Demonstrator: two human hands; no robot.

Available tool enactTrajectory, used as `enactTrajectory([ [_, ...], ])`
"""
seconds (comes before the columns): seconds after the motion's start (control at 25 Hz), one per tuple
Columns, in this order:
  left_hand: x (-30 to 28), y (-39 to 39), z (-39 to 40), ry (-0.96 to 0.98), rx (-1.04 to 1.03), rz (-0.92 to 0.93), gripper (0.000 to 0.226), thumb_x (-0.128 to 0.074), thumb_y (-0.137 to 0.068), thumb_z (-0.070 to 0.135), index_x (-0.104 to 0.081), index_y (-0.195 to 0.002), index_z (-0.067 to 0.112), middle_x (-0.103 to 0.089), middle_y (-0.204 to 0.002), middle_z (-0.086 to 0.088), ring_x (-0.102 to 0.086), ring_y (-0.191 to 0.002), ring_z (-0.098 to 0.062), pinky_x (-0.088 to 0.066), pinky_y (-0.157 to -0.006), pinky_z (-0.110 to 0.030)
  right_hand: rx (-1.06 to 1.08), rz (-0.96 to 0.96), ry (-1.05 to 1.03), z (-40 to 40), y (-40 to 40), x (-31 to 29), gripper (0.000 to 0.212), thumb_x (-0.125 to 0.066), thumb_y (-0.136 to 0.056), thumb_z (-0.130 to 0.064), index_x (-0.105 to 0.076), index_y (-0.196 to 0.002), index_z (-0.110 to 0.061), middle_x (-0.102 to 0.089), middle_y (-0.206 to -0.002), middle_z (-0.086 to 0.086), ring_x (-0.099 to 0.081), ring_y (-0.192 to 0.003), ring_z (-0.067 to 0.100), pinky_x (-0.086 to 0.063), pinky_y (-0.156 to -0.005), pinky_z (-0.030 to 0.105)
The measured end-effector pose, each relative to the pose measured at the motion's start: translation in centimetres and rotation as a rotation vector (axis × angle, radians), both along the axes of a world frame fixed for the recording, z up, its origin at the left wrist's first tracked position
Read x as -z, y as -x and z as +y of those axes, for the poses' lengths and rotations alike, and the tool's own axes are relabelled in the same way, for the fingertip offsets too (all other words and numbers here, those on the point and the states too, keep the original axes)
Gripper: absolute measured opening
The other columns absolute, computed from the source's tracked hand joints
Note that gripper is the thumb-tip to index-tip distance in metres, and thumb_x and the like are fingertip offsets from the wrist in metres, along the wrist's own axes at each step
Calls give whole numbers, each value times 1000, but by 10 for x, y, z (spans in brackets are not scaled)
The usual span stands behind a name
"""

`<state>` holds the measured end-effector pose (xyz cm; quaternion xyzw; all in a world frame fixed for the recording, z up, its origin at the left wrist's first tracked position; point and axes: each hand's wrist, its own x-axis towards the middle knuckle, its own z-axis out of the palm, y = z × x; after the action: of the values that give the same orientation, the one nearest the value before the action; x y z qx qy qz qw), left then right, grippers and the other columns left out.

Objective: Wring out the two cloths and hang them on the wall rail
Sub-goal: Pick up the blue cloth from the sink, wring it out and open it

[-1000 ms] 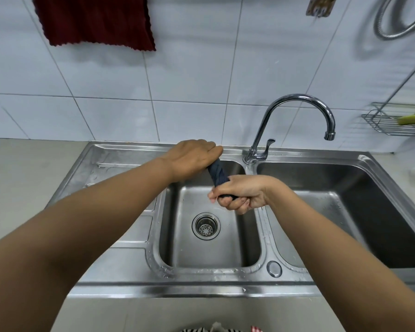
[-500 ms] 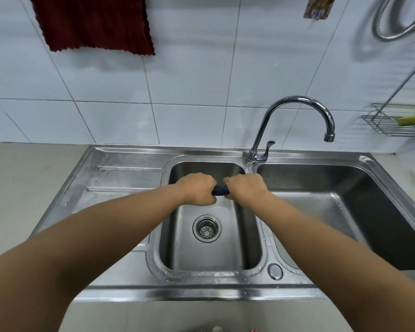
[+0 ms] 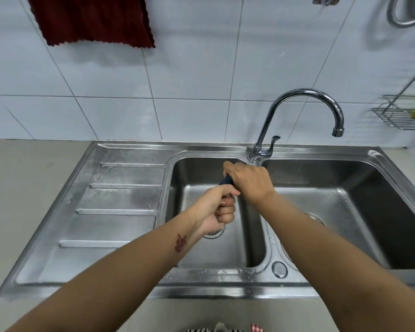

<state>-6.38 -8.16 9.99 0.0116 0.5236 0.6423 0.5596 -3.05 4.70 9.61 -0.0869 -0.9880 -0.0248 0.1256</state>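
Note:
A dark blue cloth (image 3: 226,180) is twisted into a tight roll over the left sink basin (image 3: 197,173). My left hand (image 3: 217,208) grips its near end, palm turned up. My right hand (image 3: 248,182) grips its far end from above. Only a short piece of the cloth shows between the two fists. A dark red cloth (image 3: 94,19) hangs spread out on the tiled wall at the upper left; the rail that holds it is out of view.
The steel double sink has a ribbed drainboard (image 3: 110,212) at left and a larger right basin (image 3: 345,212). A curved tap (image 3: 297,111) stands behind the basins. At the far right a wire wall rack (image 3: 403,116) holds something yellow-green.
The hands have counter-rotated on the cloth: my left hand has dropped nearer and turned palm up, my right hand has risen to the far end, twisting the roll.

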Motion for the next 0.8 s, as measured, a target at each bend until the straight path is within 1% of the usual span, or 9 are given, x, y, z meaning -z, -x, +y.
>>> enactTrajectory([
  [0.08,0,-3,2,-16,-7,2,33,-49,-87,7,-30,-63,19,-22,-40,8,-12,-31,-6,-7,-34,-18,8,25,-4,1,-3,-1,6,-56,-89,-21,-54,-94,-19,-62,-76,3,-63,-63,29,-32,-47,29],
  [0.16,1,4,1,37,63,166,21,-55,-88,10,-40,-74,17,-27,-44,7,-16,-34,-6,-12,-33,-17,47,-56,11,2,-4,-3,9,-53,-91,-22,-50,-100,-19,-64,-87,3,-65,-76,30,-32,-52,31],
  [0.24,3,21,-1,199,230,569,16,-62,-85,14,-46,-88,16,-39,-57,3,-32,-44,-10,-28,-37,-21,121,-165,85,7,-3,1,16,-53,-90,-24,-47,-103,-17,-65,-97,6,-65,-87,33,-35,-58,33],
  [0.32,6,41,-4,409,446,1121,20,-63,-84,15,-47,-96,15,-55,-86,-5,-53,-71,-21,-49,-61,-35,193,-255,241,11,-2,7,19,-56,-89,-29,-48,-100,-16,-65,-98,8,-63,-92,34,-39,-63,34],
  [0.4,8,57,-7,548,575,1555,25,-58,-88,16,-47,-110,13,-53,-110,-12,-56,-96,-31,-48,-81,-44,212,-350,486,13,0,10,23,-63,-84,-35,-48,-90,-18,-62,-87,4,-61,-87,30,-39,-62,32],
  [0.52,4,72,-12,614,615,1938,25,-55,-91,19,-51,-114,11,-52,-113,-12,-54,-103,-32,-46,-81,-45,208,-545,1076,8,-1,-1,40,-64,-83,-52,-44,-90,-17,-40,-71,-3,-41,-61,15,-31,-51,26],
  [0.64,-4,82,-14,590,610,2082,18,-55,-90,15,-53,-107,10,-54,-111,-10,-55,-101,-32,-43,-70,-41,243,-667,1532,9,-6,-13,35,-46,-94,-54,-51,-95,-20,-41,-79,-1,-38,-58,12,-39,-55,25],
  [0.76,-13,88,-17,571,640,2149,20,-55,-87,14,-51,-106,10,-57,-109,-8,-57,-99,-33,-41,-64,-39,193,-655,1608,16,-7,-18,34,-46,-98,-40,-60,-113,-12,-60,-95,6,-56,-76,18,-53,-73,35],
  [0.8,-15,88,-18,554,652,2181,21,-55,-86,14,-49,-106,11,-58,-108,-8,-58,-98,-34,-41,-63,-39,157,-650,1631,17,-8,-19,31,-51,-97,-37,-61,-112,-12,-63,-101,10,-60,-85,21,-54,-83,40],
])
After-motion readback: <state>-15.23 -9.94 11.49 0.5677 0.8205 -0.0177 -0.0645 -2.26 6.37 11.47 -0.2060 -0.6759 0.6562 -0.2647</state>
